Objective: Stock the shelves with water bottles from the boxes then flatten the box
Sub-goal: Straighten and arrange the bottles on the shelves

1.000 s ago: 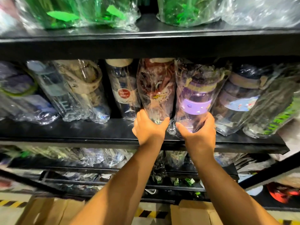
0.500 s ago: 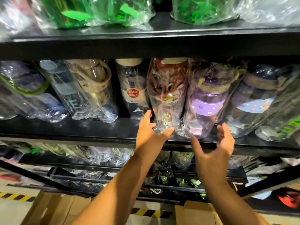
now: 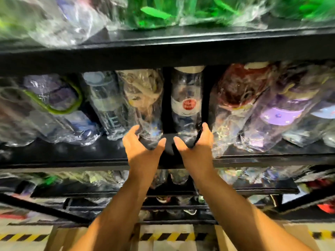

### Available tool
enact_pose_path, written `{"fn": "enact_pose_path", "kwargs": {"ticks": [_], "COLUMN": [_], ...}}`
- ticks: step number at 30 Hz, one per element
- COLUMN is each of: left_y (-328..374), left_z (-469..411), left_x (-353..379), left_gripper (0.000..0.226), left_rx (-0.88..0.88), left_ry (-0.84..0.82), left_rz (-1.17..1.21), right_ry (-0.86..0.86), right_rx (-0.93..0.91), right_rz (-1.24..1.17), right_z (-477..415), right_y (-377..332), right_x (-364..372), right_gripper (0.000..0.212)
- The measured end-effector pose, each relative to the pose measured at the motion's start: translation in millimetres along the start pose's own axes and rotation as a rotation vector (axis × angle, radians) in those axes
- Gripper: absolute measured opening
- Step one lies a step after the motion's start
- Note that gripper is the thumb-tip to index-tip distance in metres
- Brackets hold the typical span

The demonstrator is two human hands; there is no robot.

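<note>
From my station the black middle shelf (image 3: 72,153) spans the whole view, with the upper shelf (image 3: 163,49) above it carrying blurred green-tinted wrapped goods (image 3: 154,13). Along the middle shelf lies a row of plastic-wrapped water bottles, bases toward the front edge: one with a green loop (image 3: 54,98) toward the left end, a clear lettered one (image 3: 107,105), then a red bottle (image 3: 235,98) and a purple-banded bottle (image 3: 279,116) toward the right end. Below, beyond a lower shelf, I make out a cardboard box (image 3: 297,232) and yellow-black floor tape (image 3: 172,236), both smeared. At the middle of the front edge, the left grip (image 3: 143,153) clasps the base of the beige-strapped bottle (image 3: 143,98), fingers (image 3: 132,129) curled up its left side and thumb on its right. Just beside it, the right grip (image 3: 196,151) holds the base of the red-label bottle (image 3: 186,105) the same way, mirrored, thumb inward. A dark gap separates the two bottles; the two thumbs sit close, not touching.
</note>
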State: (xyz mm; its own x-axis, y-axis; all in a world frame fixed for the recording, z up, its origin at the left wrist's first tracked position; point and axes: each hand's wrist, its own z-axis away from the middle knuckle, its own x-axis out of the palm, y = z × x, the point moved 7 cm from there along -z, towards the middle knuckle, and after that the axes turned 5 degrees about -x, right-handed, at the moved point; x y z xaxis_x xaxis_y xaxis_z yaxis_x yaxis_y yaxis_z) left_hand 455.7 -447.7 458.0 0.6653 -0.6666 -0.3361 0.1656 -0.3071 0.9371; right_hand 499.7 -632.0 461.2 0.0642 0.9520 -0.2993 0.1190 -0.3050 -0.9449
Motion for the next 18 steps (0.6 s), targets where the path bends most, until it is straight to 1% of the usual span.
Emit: {"fn": "enact_pose_path", "kwargs": {"ticks": [2, 4, 5, 6, 8, 12, 13, 14, 16, 18], "left_y": [-9, -12, -14, -15, -16, -13, -14, -14, -15, -15], "left_z": [-12, -19, -22, -24, -24, -22, -22, -22, -21, -22], "left_x": [0, 1, 0, -1, -1, -1, 0, -1, -1, -2], "left_gripper": [0.084, 0.084, 0.084, 0.084, 0.085, 0.086, 0.085, 0.085, 0.083, 0.082], "left_rx": [-0.036, -0.047, -0.028, -0.011, 0.009, 0.027, 0.021, 0.023, 0.039, 0.071], "left_ry": [-0.051, -0.11, -0.126, -0.139, -0.155, -0.171, -0.179, -0.179, -0.162, -0.154], "left_rz": [0.033, 0.029, 0.02, 0.012, 0.007, 0.007, 0.017, 0.029, 0.043, 0.048], "right_ry": [0.043, 0.124, 0.178, 0.229, 0.308, 0.425, 0.457, 0.477, 0.473, 0.494], "right_rx": [0.078, 0.076, 0.081, 0.103, 0.159, 0.258, 0.271, 0.284, 0.293, 0.273], "right_rz": [-0.01, 0.01, 0.038, 0.069, 0.124, 0.152, 0.169, 0.194, 0.253, 0.277], "right_z": [-12, -22, -25, -29, -34, -45, -46, -47, -47, -45], "right_y": [4, 3, 2, 3, 2, 0, -2, -3, -8, -10], "right_x": [14, 20, 21, 21, 23, 27, 26, 27, 29, 31], "right_gripper": [0.091, 0.075, 0.076, 0.076, 0.065, 0.051, 0.053, 0.059, 0.074, 0.08]}}
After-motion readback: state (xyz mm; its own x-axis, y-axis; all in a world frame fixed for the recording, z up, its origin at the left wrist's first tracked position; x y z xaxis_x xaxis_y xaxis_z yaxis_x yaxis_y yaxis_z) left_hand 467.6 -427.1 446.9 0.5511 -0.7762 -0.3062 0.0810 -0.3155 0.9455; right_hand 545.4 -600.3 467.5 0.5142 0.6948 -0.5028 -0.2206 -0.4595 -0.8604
